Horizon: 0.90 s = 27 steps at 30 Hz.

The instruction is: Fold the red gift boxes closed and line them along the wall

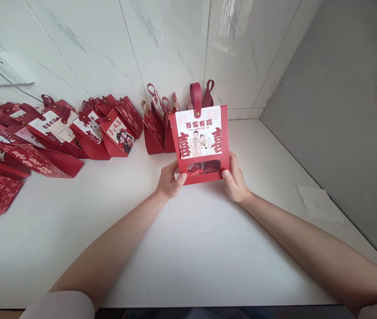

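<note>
A red gift box with a white picture label, a clear window and a red strap handle stands upright on the white tabletop. My left hand grips its lower left corner, thumb on the front face. My right hand grips its lower right corner in the same way. Red wrapped items show through the window.
Two similar red boxes stand just behind the held one. Several more red boxes crowd the left side, some lying flat. A white paper sheet lies at the right edge. A marble wall rises behind.
</note>
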Motion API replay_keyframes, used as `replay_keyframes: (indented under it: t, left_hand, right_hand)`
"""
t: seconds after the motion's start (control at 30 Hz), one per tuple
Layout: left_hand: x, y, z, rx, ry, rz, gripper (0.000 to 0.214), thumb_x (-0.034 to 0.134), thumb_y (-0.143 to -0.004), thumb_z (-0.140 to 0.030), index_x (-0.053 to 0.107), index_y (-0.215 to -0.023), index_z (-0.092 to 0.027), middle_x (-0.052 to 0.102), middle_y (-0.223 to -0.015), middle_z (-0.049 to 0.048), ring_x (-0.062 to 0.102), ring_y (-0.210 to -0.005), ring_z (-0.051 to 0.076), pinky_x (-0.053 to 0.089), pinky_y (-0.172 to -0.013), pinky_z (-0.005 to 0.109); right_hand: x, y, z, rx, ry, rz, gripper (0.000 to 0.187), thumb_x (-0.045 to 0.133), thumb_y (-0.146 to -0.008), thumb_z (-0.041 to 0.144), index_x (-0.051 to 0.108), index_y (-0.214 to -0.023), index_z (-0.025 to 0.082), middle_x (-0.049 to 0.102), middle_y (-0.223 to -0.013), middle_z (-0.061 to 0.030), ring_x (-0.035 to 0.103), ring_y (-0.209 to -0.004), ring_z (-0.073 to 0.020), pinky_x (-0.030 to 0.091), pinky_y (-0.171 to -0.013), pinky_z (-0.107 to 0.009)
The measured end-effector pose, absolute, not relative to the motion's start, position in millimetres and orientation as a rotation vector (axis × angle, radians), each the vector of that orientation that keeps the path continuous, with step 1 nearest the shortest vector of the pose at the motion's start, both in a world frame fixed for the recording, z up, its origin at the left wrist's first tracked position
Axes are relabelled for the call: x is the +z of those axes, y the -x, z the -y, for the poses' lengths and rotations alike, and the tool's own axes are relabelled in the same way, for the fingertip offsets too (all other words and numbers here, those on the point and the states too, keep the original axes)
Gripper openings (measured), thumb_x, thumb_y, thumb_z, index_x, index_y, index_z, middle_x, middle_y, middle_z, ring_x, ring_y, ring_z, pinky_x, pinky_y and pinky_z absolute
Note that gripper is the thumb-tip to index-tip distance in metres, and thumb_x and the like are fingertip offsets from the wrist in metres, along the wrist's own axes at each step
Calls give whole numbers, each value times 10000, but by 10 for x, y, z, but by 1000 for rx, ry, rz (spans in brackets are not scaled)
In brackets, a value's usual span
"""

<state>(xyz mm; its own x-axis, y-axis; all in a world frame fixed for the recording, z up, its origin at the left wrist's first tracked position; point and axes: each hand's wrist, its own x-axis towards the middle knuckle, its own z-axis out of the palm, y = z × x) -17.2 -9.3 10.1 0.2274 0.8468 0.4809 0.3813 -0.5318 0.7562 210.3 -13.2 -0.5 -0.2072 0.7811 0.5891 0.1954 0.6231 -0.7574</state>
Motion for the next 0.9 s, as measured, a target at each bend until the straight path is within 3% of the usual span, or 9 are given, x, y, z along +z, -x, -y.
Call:
replay_keyframes:
  t: [0.4, 0.53, 0.63, 0.9]
  left_hand:
    - [85, 165, 75, 1293, -1993, -1071, 635, 376, -853, -699, 666, -1017, -159, 683, -905, 83, 575, -739, 203, 465, -700, 317]
    - [74, 178, 64, 1205, -1966, -1109, 607, 368, -856, -708, 635, -815, -165, 601, -650, 38, 514, -595, 162, 417, -584, 293]
    - [51, 187, 53, 1113, -1937, -1100, 594, 336, -878, -688, 618, -778, -175, 529, -536, 12, 508, -536, 157, 404, -553, 291]
    - [43, 161, 56, 1155, -1901, -1016, 633, 338, -861, -685, 664, -1063, -182, 725, -985, 98, 668, -926, 276, 511, -809, 388]
  right_hand:
    - [-9, -2096, 125, 638, 768, 1726, 624, 369, -953, 594, 269, -1490, 291, 410, -1507, -89, 399, -1372, -329, 460, -1040, -528]
    - [-3, -2113, 116, 641, 798, 1730, 636, 329, -952, 620, 265, -1491, 287, 404, -1513, -85, 397, -1374, -344, 442, -1053, -543]
    - [-2, -2134, 111, 618, 781, 1737, 692, 349, -928, 653, 260, -1493, 264, 381, -1524, -100, 405, -1364, -370, 454, -1038, -554]
    - [-10, -2169, 123, 575, 682, 1791, 798, 429, -875, 688, 183, -1518, 287, 338, -1533, -126, 497, -1271, -386, 551, -871, -536]
